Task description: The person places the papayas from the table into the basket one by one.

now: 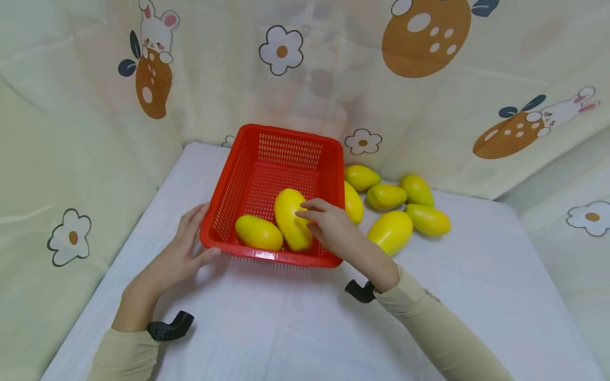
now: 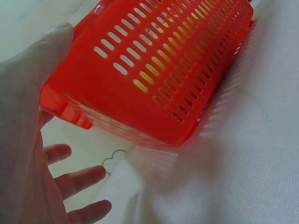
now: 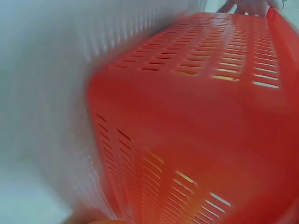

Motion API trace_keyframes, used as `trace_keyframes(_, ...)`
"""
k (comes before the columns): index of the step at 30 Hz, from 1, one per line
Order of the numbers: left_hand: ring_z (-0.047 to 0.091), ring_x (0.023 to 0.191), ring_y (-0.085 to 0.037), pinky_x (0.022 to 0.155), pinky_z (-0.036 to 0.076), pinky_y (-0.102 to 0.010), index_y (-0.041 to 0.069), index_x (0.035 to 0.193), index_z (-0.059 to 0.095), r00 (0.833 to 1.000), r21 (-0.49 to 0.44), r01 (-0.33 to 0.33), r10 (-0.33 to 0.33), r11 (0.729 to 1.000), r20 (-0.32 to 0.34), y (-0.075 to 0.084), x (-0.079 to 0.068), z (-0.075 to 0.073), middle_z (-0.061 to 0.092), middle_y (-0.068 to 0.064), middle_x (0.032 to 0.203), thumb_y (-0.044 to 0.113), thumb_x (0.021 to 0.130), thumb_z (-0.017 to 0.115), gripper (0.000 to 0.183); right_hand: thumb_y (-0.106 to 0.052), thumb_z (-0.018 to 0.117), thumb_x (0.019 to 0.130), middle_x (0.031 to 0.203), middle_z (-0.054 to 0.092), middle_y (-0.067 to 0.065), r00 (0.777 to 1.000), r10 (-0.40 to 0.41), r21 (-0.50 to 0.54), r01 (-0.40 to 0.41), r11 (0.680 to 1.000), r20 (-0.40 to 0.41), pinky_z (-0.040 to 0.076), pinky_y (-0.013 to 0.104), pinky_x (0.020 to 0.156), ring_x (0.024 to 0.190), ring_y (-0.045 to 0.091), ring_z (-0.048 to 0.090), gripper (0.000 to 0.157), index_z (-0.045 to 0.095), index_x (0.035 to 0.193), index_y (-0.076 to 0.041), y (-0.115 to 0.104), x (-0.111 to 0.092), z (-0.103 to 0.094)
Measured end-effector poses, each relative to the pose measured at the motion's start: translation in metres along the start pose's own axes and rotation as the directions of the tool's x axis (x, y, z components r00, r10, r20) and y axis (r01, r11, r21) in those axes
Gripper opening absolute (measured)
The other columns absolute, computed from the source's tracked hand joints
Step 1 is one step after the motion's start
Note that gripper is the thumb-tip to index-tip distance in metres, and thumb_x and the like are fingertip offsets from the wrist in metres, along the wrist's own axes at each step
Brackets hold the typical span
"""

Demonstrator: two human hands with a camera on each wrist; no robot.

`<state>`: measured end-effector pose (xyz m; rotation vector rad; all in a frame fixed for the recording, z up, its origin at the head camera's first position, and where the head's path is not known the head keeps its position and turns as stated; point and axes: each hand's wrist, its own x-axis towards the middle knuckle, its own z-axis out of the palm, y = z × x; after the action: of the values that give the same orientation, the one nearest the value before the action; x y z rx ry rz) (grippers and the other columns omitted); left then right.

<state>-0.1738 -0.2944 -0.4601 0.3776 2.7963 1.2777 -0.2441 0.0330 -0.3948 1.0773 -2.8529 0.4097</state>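
Note:
A red plastic basket [image 1: 276,256] stands on the cloth-covered table. Two yellow mangoes lie at its near end: one mango [image 1: 259,233] on its side, another mango [image 1: 288,211] tilted beside it. My left hand [image 1: 178,262] holds the near left corner, its thumb at the front rim; in the left wrist view, several fingers [image 2: 81,181] extend free of the wall. Reaching over the right rim, my right hand [image 1: 335,227] has its loosely bent fingertips at the tilted mango's right side. Its thumb cannot be made out. The right wrist view mostly shows the basket's outer wall [image 3: 177,107].
Several more mangoes lie right of the basket, among them a large mango [image 1: 392,233] near my right wrist and a mango [image 1: 352,203] against the basket wall. A patterned curtain [image 1: 324,100] hangs behind the table [image 1: 286,328].

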Motion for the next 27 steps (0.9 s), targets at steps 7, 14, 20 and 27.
trace_keyframes(7,0.025,0.139,-0.037,0.095,0.043,-0.063,0.039,0.151,-0.001,1.000,-0.006,-0.001,0.001,1.000,0.008,0.001,0.003,0.000,0.005,-0.006,0.157,0.041,0.084,0.067,0.096,-0.005,0.071,0.083,0.119,0.063,0.008,0.990,-0.034,0.006,0.035,0.999,-0.138,0.054,0.034,0.089,0.109,0.022,0.063,0.038,0.066,0.120,-0.009,0.003,-0.010,-0.011)
trace_keyframes(14,0.028,0.137,-0.036,0.095,0.045,-0.060,0.040,0.151,-0.001,1.000,-0.026,0.028,-0.028,0.999,0.012,0.001,0.003,0.002,0.004,-0.005,0.158,0.041,0.084,0.067,0.096,-0.010,0.071,0.084,0.125,0.060,0.006,0.956,-0.025,0.013,0.030,0.999,-0.293,0.054,0.034,0.090,0.111,0.022,0.059,0.044,0.061,0.128,-0.010,0.009,-0.027,-0.025)
trace_keyframes(20,0.030,0.134,-0.036,0.097,0.043,-0.062,0.038,0.151,-0.002,1.000,-0.027,0.021,-0.020,0.999,0.014,0.000,0.002,0.003,0.004,-0.006,0.157,0.038,0.085,0.067,0.096,-0.007,0.067,0.086,0.128,0.059,0.009,0.851,-0.039,0.016,0.056,0.998,-0.524,0.054,0.035,0.091,0.114,0.024,0.058,0.048,0.056,0.132,-0.008,0.022,-0.042,-0.036)
trace_keyframes(27,0.028,0.136,-0.033,0.096,0.045,-0.061,0.040,0.151,-0.001,1.000,-0.041,0.018,-0.018,0.999,0.000,0.000,0.002,0.004,0.006,-0.006,0.157,0.035,0.084,0.069,0.097,-0.012,0.054,0.090,0.136,0.050,0.014,0.700,0.062,0.075,-0.013,0.997,-0.712,0.045,0.030,0.103,0.120,0.031,0.052,0.044,0.052,0.134,-0.005,0.061,-0.064,-0.047)
